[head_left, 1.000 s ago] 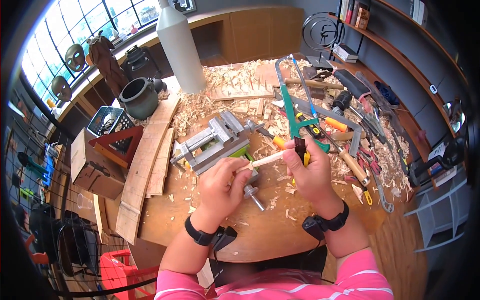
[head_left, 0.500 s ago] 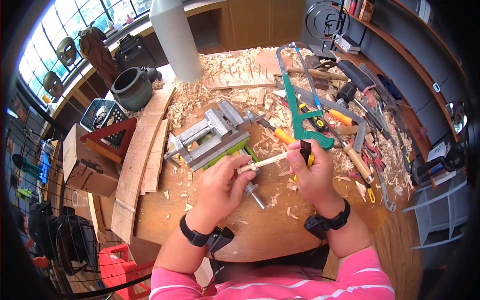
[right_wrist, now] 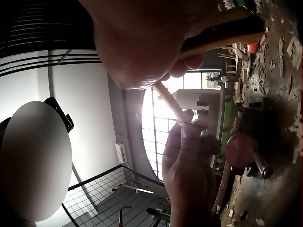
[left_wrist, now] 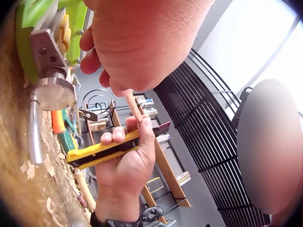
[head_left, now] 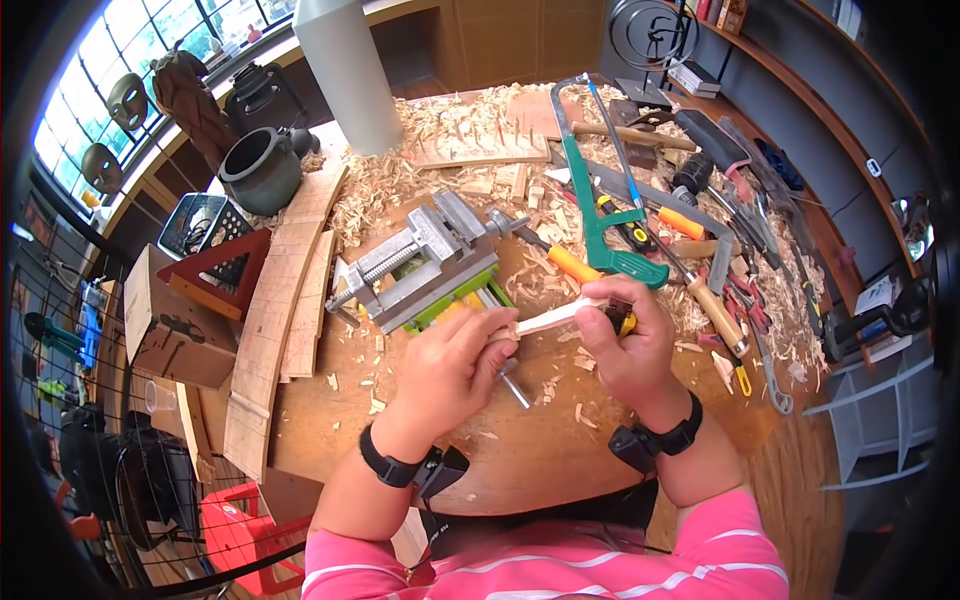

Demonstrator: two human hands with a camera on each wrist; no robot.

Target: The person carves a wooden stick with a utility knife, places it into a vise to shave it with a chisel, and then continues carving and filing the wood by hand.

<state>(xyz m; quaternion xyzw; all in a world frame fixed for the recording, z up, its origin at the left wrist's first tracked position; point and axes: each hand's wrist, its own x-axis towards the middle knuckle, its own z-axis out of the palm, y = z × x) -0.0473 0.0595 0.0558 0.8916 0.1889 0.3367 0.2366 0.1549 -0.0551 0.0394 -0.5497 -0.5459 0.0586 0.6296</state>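
Leftmost among the nearer things, a brown cardboard box (head_left: pixel 178 335) stands beyond the left edge of the brown wooden table (head_left: pixel 560 455), near a dark red triangular frame (head_left: pixel 222 272). Beside them, long flat pale wooden boards (head_left: pixel 290 310) lie along the table's left side, and a round dark green pot (head_left: pixel 262 172) stands near their far end. Next comes a tall pale grey bottle-shaped vessel (head_left: pixel 352 85) at the far left of the table, curled pale wood shavings (head_left: pixel 372 202) spread around its base. Right of the boards sits a silver-grey metal vise (head_left: pixel 430 262) with bright green parts below it. Just on its near side, the left hand (head_left: pixel 447 372) pinches the left end of a slim pale wooden stick (head_left: pixel 550 318) between thumb and curled fingers. The stick slants up to the right between both hands, above the table, its right end meeting the thumb of the right hand (head_left: pixel 640 352). That right hand has its fingers curled round a yellow and black utility knife (left_wrist: pixel 104 151), the dark blade showing past the thumb in the left wrist view. Beyond the hands lies an orange-handled tool (head_left: pixel 575 265), then a green-framed hacksaw (head_left: pixel 600 240), and farther right a long tool with a rounded wooden handle (head_left: pixel 715 315) among more shavings.
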